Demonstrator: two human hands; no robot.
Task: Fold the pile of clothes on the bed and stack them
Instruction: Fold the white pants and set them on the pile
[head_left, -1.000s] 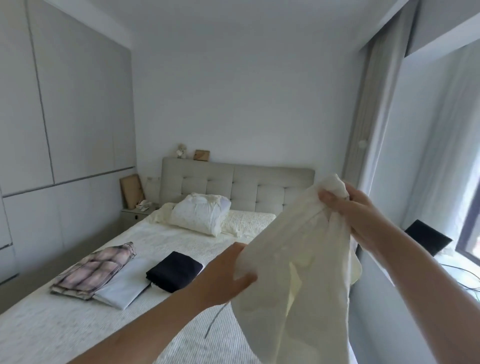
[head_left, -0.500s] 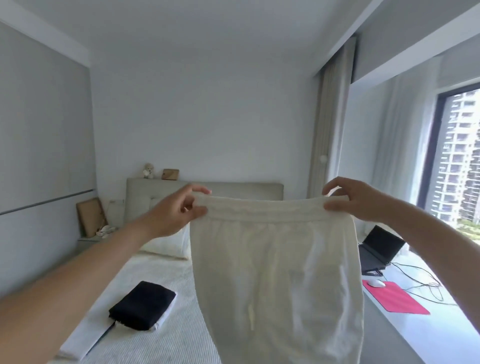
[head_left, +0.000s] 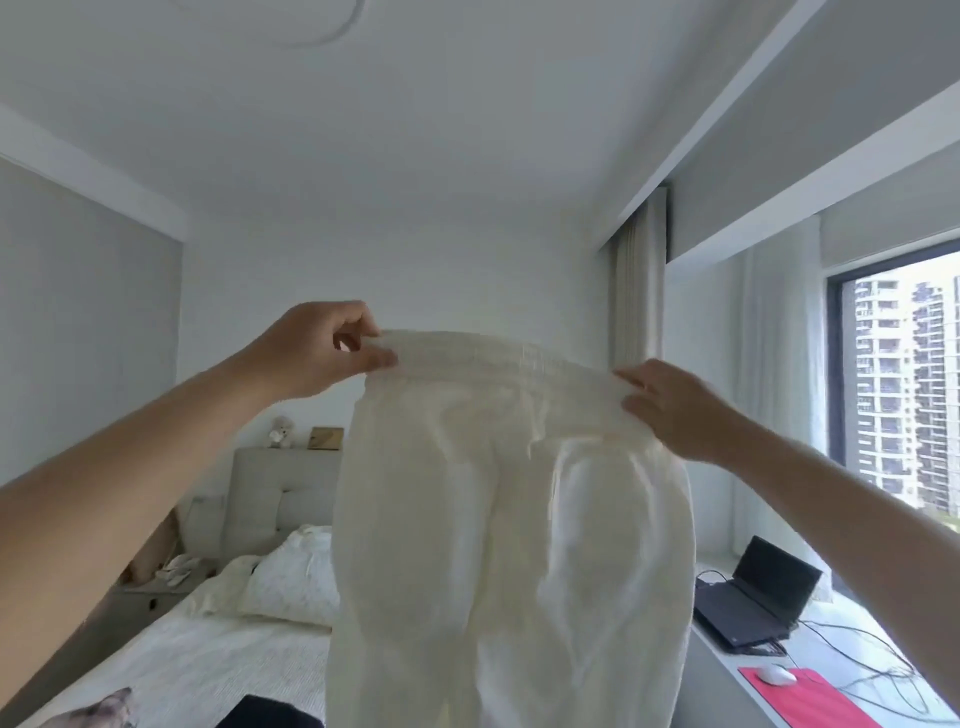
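Head view, step in hand: opening out the cream trousers before folding.

1. The garment is hanging in the air, in front of the camera and over the bed, held by the waistband w/ the legs dropping out of frame at the bottom. Nothing of it is touching the mattress in what is showing.
2. The waistband is running slightly downhill from L to R. Judgement: level the two ends first, so the side seams are hanging true and the legs are lining up one over the other.
3. The fabric below the band is billowing and creasing around the seat. Judgement: a light shake w/ the band kept taut should be settling it; thin cloth, so no hard tugging.
4. Judgement: next, bring the two waistband ends together to halve the garment lengthwise, then lay it flat on the bed for the cross folds.

Hand pose:
- Left hand: arm reaching up and fwd from the lower left, wrist raised. Thumb and forefinger are pinching the L end of the waistband; the other fingers are curling loosely behind.
- Right hand: arm reaching in from the lower right, sitting lower than the left. Back of the hand is facing the camera; fingers are curling over the R end of the band and gripping it. Thumb position: cannot tell, hidden behind the cloth.

Already-folded items are lying at the bottom edge: a dark garment and a plaid garment, both mostly cut off, apart from each other. Judgement: stack the trousers beside or on these.
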